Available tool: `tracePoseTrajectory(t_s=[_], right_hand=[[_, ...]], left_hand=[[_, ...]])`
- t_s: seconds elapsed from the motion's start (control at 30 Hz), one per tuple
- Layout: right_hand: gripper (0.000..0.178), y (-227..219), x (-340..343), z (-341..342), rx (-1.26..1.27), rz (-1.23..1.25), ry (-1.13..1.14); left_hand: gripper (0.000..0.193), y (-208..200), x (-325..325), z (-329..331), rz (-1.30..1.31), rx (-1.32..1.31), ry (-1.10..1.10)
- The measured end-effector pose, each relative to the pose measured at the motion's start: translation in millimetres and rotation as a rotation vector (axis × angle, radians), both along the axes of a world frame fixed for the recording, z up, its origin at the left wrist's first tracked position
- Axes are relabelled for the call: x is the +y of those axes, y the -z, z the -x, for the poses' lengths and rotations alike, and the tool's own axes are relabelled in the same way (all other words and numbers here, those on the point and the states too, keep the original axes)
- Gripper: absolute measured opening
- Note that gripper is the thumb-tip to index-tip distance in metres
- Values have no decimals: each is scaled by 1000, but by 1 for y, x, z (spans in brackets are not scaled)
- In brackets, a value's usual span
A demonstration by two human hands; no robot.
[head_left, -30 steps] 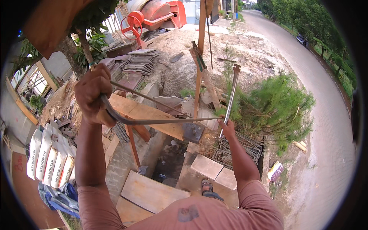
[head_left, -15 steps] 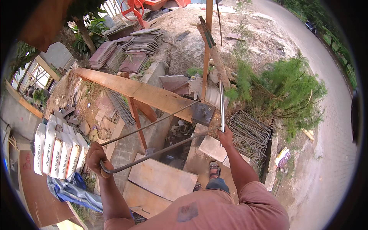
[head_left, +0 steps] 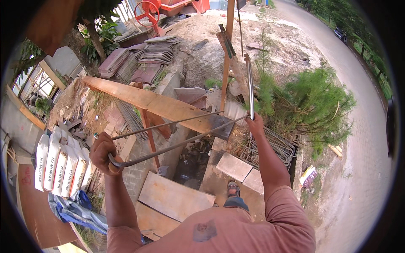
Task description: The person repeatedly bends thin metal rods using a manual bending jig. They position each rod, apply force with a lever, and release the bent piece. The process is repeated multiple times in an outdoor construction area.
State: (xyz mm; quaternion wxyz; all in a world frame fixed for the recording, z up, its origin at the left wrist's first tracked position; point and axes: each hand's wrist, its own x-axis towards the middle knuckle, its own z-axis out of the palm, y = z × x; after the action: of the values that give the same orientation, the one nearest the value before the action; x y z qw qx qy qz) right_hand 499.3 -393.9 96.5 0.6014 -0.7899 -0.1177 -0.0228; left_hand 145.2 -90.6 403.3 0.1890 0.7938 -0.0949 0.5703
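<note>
My left hand [head_left: 103, 152] is closed around a bent steel rod [head_left: 181, 146]. Two long arms of the rod reach away to the right, and its curved corner sits at my palm. The upper arm ends over a dark metal block [head_left: 222, 126] on a wooden plank [head_left: 152, 100]; the lower one runs to my right hand. Gripped in my right hand [head_left: 255, 125] is a shiny metal bar [head_left: 250, 86], held nearly upright in the picture. Whether rod and bar touch there is hidden by my fingers.
Bent steel frames [head_left: 276, 145] lie in a heap right of the block, beside a green bush [head_left: 316, 105]. Filled white sacks [head_left: 61, 164] are stacked at left. Flat slabs [head_left: 175, 196] and a dark trench [head_left: 190, 166] lie below the plank. A wooden post [head_left: 228, 50] rises behind.
My right hand has moved up and away with the bar, and the rod's lower arm has swung up beside it. My left hand has shifted slightly left and up.
</note>
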Motion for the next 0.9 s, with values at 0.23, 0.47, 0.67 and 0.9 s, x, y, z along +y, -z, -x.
tracePoseTrajectory(t_s=[0.23,0.47,0.67,0.9], right_hand=[[43,35,0,-14,-43,31,-53],[50,40,0,-35,-56,-42,-108],[51,26,-6,-36,-25,-30,-163],[51,20,-9,-40,8,-22,-243]], left_hand=[[76,14,-3,-3,40,-52,-39],[77,8,-10,-7,148,-32,-177],[77,16,-11,0,167,-38,-188],[77,15,-18,-6,141,-53,-212]])
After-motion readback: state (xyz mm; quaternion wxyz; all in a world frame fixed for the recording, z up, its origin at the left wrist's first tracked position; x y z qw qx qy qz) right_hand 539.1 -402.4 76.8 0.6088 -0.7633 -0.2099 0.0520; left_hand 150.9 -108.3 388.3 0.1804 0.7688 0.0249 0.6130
